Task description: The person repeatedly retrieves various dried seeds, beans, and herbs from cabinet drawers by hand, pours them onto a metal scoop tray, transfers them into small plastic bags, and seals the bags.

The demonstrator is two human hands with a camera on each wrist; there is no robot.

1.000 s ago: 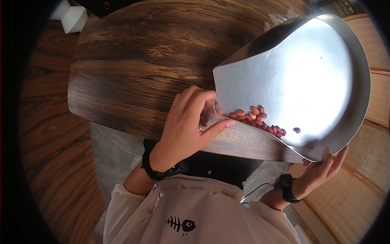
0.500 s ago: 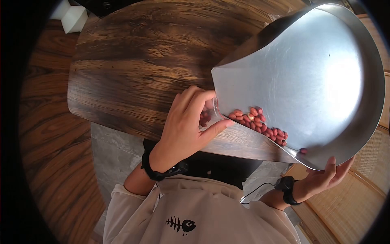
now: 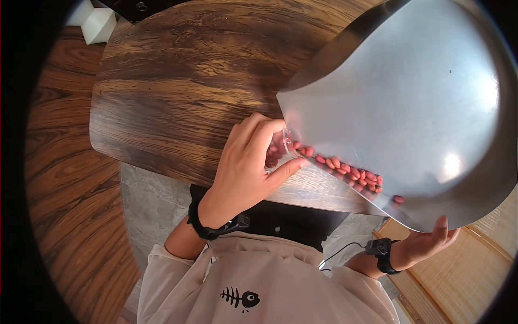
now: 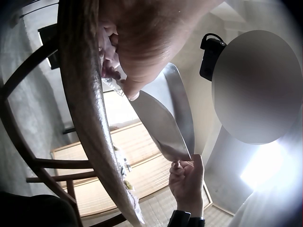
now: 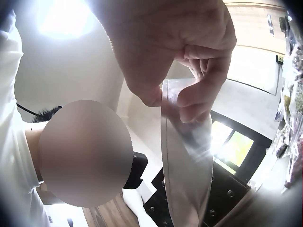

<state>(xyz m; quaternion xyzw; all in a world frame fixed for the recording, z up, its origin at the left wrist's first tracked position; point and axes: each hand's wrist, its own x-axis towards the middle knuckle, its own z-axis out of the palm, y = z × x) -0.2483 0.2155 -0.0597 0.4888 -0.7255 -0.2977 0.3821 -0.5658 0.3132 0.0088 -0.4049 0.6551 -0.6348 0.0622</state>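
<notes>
My left hand [image 3: 244, 156] grips a clear plastic container [image 3: 288, 139] at the table's near edge, thumb on its near side. Red-skinned peanuts [image 3: 271, 156] show inside, partly hidden by the fingers. A large metal scoop pan [image 3: 404, 92] is tilted, its narrow lip at the container's mouth. More peanuts [image 3: 353, 174] lie in a line along the pan's near side wall, reaching the lip. With thumb and fingers, my right hand [image 3: 426, 245] pinches the wide end's rim. In the right wrist view that hand [image 5: 203, 56] holds the pan's edge [image 5: 184, 165].
The dark wooden table [image 3: 183, 108] lies under the container and the pan's narrow end. A white angular object [image 3: 100, 24] stands beyond its far left. Bags of goods [image 5: 289, 109] appear at the right of the right wrist view.
My right hand has tipped the pan more steeply, its wide end swinging up and outward. Peanuts have slid along the wall to the lip, and more show in the container. The left hand stays put.
</notes>
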